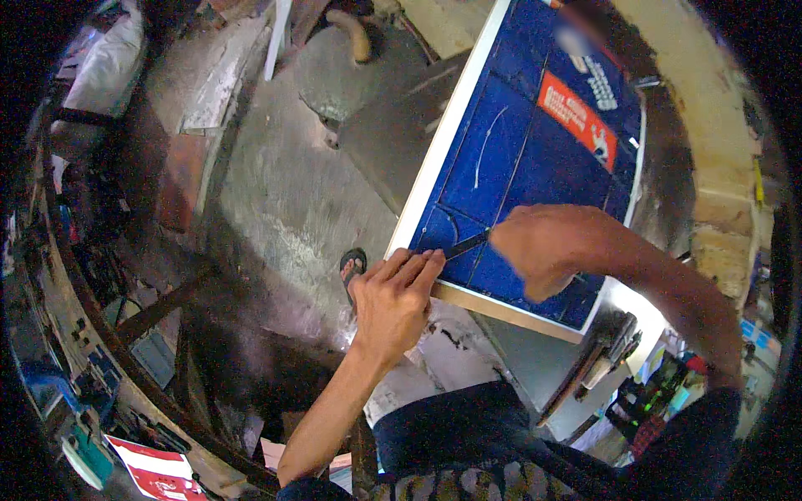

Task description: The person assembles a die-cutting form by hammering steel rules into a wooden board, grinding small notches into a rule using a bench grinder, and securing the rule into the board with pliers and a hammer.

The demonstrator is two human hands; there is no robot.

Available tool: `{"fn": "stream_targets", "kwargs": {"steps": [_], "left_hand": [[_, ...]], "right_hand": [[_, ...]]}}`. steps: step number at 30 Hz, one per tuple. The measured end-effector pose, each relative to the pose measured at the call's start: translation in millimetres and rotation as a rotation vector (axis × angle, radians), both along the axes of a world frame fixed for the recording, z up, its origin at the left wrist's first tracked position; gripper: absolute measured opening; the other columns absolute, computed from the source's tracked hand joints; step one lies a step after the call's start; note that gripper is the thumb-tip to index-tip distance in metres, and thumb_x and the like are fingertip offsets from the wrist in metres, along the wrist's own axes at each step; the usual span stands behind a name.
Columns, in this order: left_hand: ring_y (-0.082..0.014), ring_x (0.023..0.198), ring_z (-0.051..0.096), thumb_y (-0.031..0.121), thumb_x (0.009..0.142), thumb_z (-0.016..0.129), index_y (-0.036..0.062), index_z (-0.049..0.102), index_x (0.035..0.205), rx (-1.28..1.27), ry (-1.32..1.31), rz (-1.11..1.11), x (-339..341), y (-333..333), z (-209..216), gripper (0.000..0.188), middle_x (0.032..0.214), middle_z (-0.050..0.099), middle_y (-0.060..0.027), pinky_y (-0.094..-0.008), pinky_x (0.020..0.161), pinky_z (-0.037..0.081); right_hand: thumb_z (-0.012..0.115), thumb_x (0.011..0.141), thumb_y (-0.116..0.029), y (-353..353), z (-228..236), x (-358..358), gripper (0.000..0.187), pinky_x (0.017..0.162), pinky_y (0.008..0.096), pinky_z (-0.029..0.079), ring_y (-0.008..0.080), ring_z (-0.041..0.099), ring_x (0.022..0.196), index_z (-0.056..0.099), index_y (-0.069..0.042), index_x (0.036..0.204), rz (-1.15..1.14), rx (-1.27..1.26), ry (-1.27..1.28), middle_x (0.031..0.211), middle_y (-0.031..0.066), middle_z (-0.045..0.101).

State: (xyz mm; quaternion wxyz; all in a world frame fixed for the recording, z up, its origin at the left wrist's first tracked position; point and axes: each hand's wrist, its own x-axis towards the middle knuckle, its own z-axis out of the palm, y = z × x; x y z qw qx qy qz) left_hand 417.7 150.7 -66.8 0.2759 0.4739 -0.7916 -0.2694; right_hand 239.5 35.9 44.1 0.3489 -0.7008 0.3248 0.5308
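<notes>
A blue board (501, 154) with a white rim lies tilted in front of me, marked with thin dark lines and a curved scratch. My left hand (394, 294) is at its near left corner, fingers together and bent over the edge. Over the board, my right hand (543, 250) is closed in a fist, slightly blurred. From it a dark, narrow, flat tool (468, 245) runs toward my left fingertips, which meet its far end. The tool's handle is hidden in my right fist, and its exact kind cannot be made out.
Beneath the board's left side is a grey panel (401, 125) above the concrete floor (276, 200). A long wooden bench (142, 380) with scattered items curves along the left. Another wooden surface (710, 159) runs along the right. My sandalled foot (354, 260) shows below.
</notes>
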Motion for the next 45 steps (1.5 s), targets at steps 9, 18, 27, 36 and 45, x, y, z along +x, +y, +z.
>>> {"fn": "stream_targets", "kwargs": {"steps": [9, 18, 27, 36, 45], "left_hand": [[-0.0235, 0.102, 0.062, 0.010, 0.073, 0.082, 0.0159, 0.078, 0.092, -0.647, -0.141, 0.351, 102.5, 5.6, 144.0, 0.021, 0.101, 0.074, 0.0018, -0.0360, 0.076, 0.051], [-0.0233, 0.097, 0.065, 0.011, 0.069, 0.083, 0.0144, 0.077, 0.100, -0.666, -0.272, 0.499, 262.0, -74.4, 248.0, 0.032, 0.109, 0.073, -0.0033, -0.0360, 0.080, 0.049], [-0.0174, 0.086, 0.069, 0.006, 0.083, 0.076, 0.0025, 0.076, 0.094, 0.422, 0.447, 0.616, 407.2, -199.5, 310.3, 0.012, 0.093, 0.075, -0.0110, -0.0307, 0.079, 0.053], [-0.0086, 0.075, 0.062, 0.004, 0.088, 0.070, -0.0019, 0.073, 0.097, 0.356, 0.533, 0.671, 550.1, -337.6, 287.2, 0.012, 0.086, 0.072, -0.0058, -0.0252, 0.065, 0.050], [-0.0217, 0.091, 0.070, 0.004, 0.080, 0.071, 0.0003, 0.073, 0.090, 0.157, 0.310, 0.874, 758.1, -449.0, 239.0, 0.012, 0.091, 0.074, -0.0107, -0.0337, 0.086, 0.052]], "right_hand": [[0.068, 0.091, -0.031, -3.1, 106.8, 7.3, 0.040, 0.076, 0.0346, 0.054, 0.0217, 0.069, 0.087, 0.068, 0.005, 0.109, -1.256, -0.297, -0.808, 0.098, 0.0157, 0.071], [0.073, 0.084, 0.000, -73.1, 186.2, 213.2, 0.011, 0.072, 0.0269, 0.053, 0.0125, 0.067, 0.079, 0.071, 0.006, 0.093, -1.265, -0.142, -1.194, 0.088, 0.0107, 0.072], [0.073, 0.081, 0.006, -232.3, 205.4, 366.5, 0.010, 0.069, 0.0238, 0.050, 0.0126, 0.064, 0.077, 0.071, 0.008, 0.091, -0.686, -0.333, -1.326, 0.081, 0.0103, 0.067], [0.078, 0.081, -0.011, -421.6, 185.3, 533.8, 0.016, 0.068, 0.0266, 0.052, 0.0119, 0.066, 0.073, 0.075, 0.003, 0.089, -0.628, -0.091, -1.354, 0.082, 0.0091, 0.073], [0.078, 0.082, -0.017, -549.9, 132.9, 734.1, 0.034, 0.071, 0.0295, 0.056, 0.0140, 0.068, 0.074, 0.070, 0.001, 0.110, -0.534, -0.103, -1.235, 0.085, 0.0111, 0.074]]}}
